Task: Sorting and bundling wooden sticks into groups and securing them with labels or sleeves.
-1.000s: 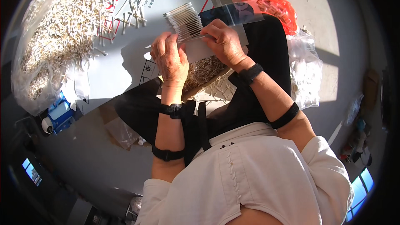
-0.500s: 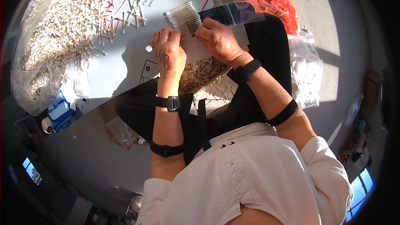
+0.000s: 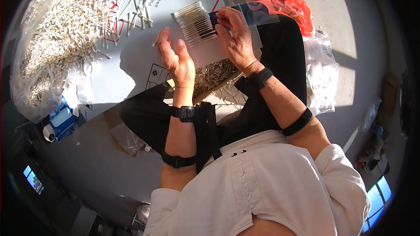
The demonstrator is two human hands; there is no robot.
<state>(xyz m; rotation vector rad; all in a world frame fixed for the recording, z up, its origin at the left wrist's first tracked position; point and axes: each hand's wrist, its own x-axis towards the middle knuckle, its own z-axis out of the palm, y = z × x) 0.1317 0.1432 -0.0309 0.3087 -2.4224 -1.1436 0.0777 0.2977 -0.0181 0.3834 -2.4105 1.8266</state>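
Observation:
A neat row of cotton swabs lies side by side on the grey printed board, white tips at both ends. To its lower left is my left hand, raised with thumb and fingers apart and nothing in it. My right hand is at the row's right end, fingers loosely bent and thumb apart; I see nothing held in it. Beyond its fingers lies a clear plastic sleeve, partly over a dark patch. Below my hands, a cardboard box of loose swabs shows in part.
A big heap of loose cotton swabs spills from a clear bag across the board on the left. A red plastic bag and a clear bag sit at the right. A blue pack is by the board's left edge.
Both hands have come off the row of swabs and opened. The left drew back and turned; the right shifted slightly right. The row's lower swabs now show.

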